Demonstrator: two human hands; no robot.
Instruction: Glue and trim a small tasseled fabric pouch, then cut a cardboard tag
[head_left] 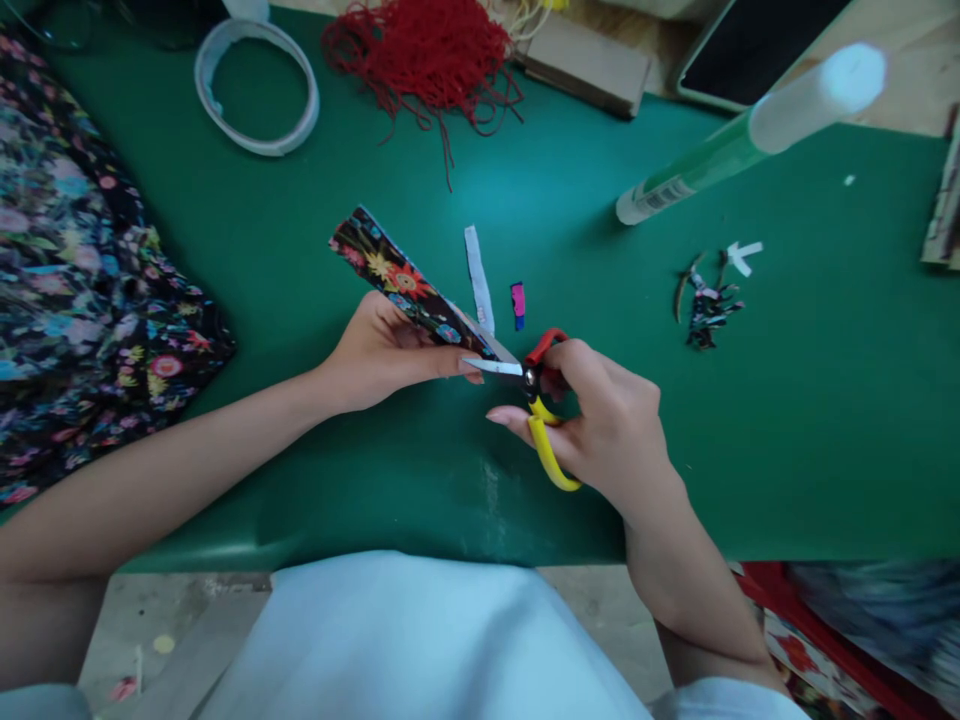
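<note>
My left hand [382,355] pinches a strip of black floral fabric [401,280], which slants up and to the left. In my right hand [607,425] are scissors with red and yellow handles [551,455]. Their blades are parted around the strip's lower right end, close to my left thumb tip. Just beyond the strip lie a narrow pale strip [478,278] and a small pink and blue piece [518,305]. Dark fabric scraps [709,310] and a small white scrap [742,258] lie farther right.
Floral cloth [82,270] covers the left of the green table [810,430]. Toward the back are a tape roll [307,110], red strings [435,55], a brown block [585,65] and a dark-screened device [757,45]. A green and white tube [712,155] stands at the back right.
</note>
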